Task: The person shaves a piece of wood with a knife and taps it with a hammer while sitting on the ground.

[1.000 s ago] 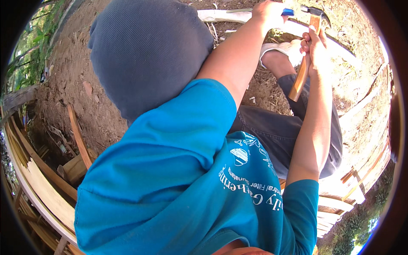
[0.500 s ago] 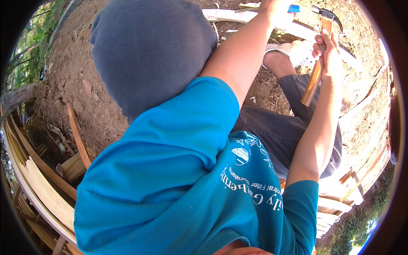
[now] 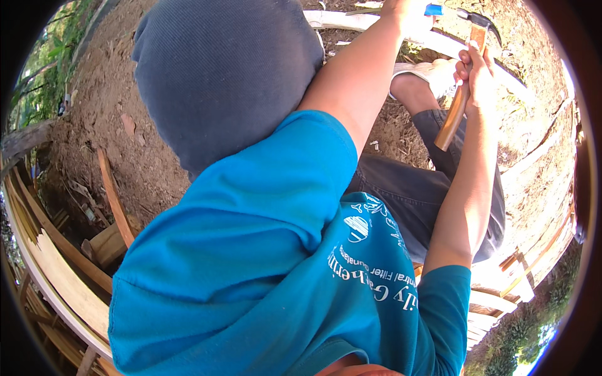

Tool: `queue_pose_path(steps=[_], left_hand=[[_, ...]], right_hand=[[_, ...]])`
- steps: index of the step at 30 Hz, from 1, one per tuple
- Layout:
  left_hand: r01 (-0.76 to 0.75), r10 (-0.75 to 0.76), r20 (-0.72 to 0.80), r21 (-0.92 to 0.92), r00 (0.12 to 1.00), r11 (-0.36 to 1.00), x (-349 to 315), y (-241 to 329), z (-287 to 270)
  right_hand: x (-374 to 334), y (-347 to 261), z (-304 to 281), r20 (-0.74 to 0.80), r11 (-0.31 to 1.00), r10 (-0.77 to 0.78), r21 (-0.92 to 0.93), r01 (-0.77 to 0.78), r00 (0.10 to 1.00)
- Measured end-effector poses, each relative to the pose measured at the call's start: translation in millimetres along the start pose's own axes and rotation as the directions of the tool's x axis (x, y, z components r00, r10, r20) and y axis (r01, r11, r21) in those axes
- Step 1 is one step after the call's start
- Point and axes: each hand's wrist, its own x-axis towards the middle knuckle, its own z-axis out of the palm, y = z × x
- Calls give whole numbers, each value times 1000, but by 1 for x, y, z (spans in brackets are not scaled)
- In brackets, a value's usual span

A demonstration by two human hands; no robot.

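My right hand [image 3: 480, 78] is wrapped round the wooden handle of a claw hammer [image 3: 453, 119], whose dark metal head points up at the top right. The hammer's striking face is close to the blue end of a tool [image 3: 433, 10]; bright light hides whether they touch. My left hand [image 3: 411, 15], washed out by sun and partly cut off by the top edge, closes round that blue-ended tool. Its other end is hidden. Beneath the left hand and the hammer runs a pale, curved-looking length of wood [image 3: 351, 20].
My bent knee in dark grey trousers [image 3: 226, 81] fills the upper left. A foot in a light shoe [image 3: 429, 75] rests below the pale wood. Split boards and sticks [image 3: 69, 282] lie at the left, more slats [image 3: 495, 301] at the right. Chips dot the brown soil [image 3: 119, 113].
My right hand and the hammer have shifted slightly left and up. The left hand with the blue-ended tool stays almost in place.
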Motion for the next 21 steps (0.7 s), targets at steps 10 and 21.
queue_pose_path(steps=[10, 21], left_hand=[[59, -56, -68, 39, 996, 997, -7, 2, 1], [-10, 7, 28, 118, 1000, 993, 1, 2, -14]], right_hand=[[2, 1, 0, -61, 997, -9, 70, 13, 998], [6, 0, -1, 148, 989, 4, -147, 17, 989]])
